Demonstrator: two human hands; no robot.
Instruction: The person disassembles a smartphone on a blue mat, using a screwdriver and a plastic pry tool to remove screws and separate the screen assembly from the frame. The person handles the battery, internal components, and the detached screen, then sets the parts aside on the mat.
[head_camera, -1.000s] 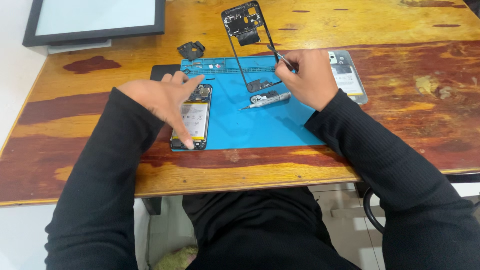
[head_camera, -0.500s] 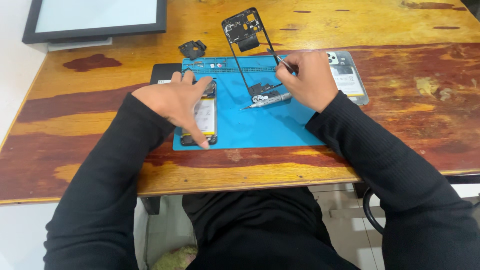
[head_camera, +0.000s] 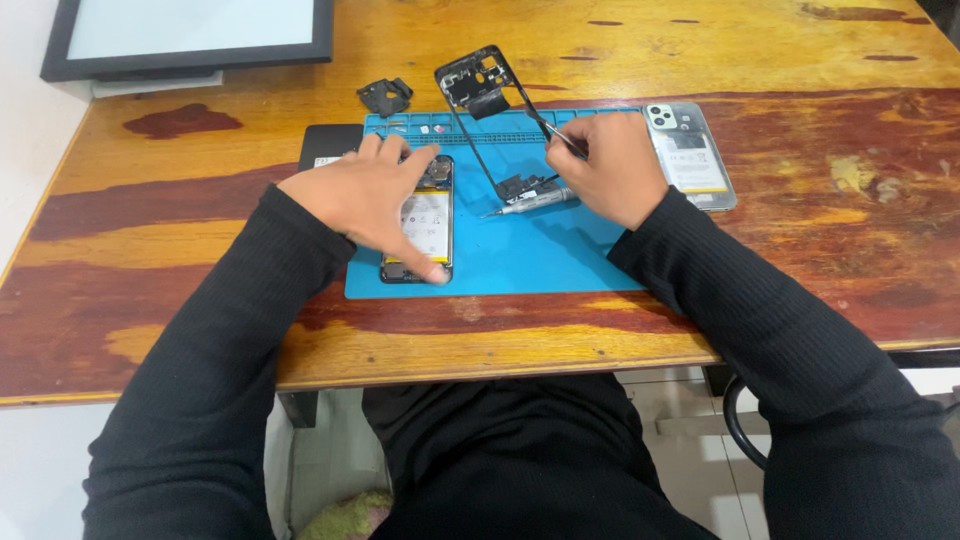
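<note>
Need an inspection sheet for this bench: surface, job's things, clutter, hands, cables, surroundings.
Surface: worn wooden table, blue rubber work mat.
Job's things: opened black phone with exposed battery; black plastic phone frame; thin metal tweezers; silver pen-shaped screwdriver.
Clutter: small black plastic cover; clear-backed second phone.
Hands: left hand rests on opened phone; right hand holds tweezers.
Cables: black cable below table.
Surroundings: black-framed screen.
</note>
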